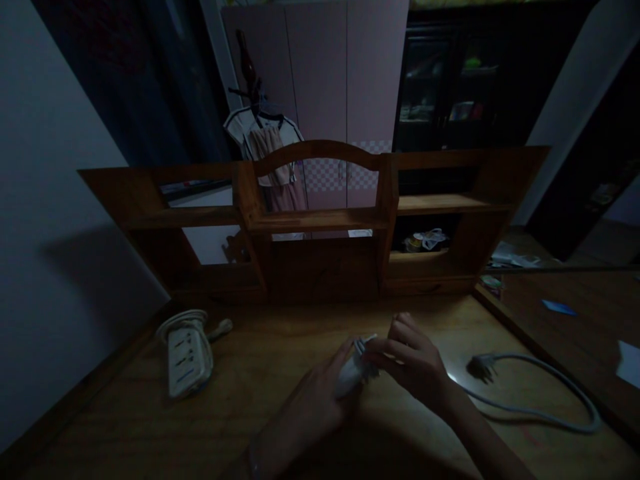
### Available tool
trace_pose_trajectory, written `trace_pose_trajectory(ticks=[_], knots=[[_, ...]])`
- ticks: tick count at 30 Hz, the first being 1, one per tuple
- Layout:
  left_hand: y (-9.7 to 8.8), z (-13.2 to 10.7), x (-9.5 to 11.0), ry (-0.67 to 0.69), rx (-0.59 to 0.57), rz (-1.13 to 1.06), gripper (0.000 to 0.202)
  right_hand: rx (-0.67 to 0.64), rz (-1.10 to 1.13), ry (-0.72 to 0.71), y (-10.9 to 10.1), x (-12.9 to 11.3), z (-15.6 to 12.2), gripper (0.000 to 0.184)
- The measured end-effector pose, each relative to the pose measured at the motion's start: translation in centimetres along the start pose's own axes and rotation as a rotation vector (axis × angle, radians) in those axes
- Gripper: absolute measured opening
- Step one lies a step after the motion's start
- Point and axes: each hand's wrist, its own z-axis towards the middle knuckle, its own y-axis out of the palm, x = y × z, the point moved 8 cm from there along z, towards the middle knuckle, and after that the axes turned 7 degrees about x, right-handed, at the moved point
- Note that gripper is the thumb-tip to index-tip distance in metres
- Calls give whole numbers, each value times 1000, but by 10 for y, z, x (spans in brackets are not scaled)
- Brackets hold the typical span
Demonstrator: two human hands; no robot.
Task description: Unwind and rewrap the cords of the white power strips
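My only feed rides on the person's head, facing forward and down: close over the left hand [323, 393] and right hand [415, 363], across the wooden tabletop [270, 347], to a shelf unit [320, 219] and the far pink wardrobe [320, 73].

Open tabletop [260, 373] between power strip [186, 363] and hands [320, 392] — cable [594, 421] (plug [484, 366] attached) an obstacle rightward.

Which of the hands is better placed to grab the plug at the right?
Probably the right hand: it is nearer the plug, while the left hand grips a pale object.
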Motion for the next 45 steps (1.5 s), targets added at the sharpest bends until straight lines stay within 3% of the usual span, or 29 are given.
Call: trace_pose_trajectory(ticks=[3,7,11,15,17,21,26,30,35,45], knots=[[1,-5,7,87,-53,63,65,-48,65,45,5,5,0,15],[1,-8,-3,111,-105,265,67,-148,144,91,17,11,-3,17],[10,-12,-15,153,-212,496,40,-319,288,202,34,14,-9,19],[22,-18,-3,356,-299,639,26,-394,435,384,39,24,-16,27],[22,-19,7,474,-268,667,27,-397,530,460,40,31,-21,27],[8,-22,27,687,-41,660,32,-391,755,598,46,44,-32,23],[-6,-33,31,837,161,523,44,-442,1007,733,62,44,-44,16],[-7,-32,23,788,148,502,55,-413,1078,844,64,51,-49,16],[-6,-33,23,775,118,540,57,-394,1086,872,67,57,-53,18],[-3,-38,29,777,186,654,37,-407,1030,906,74,56,-58,26]])
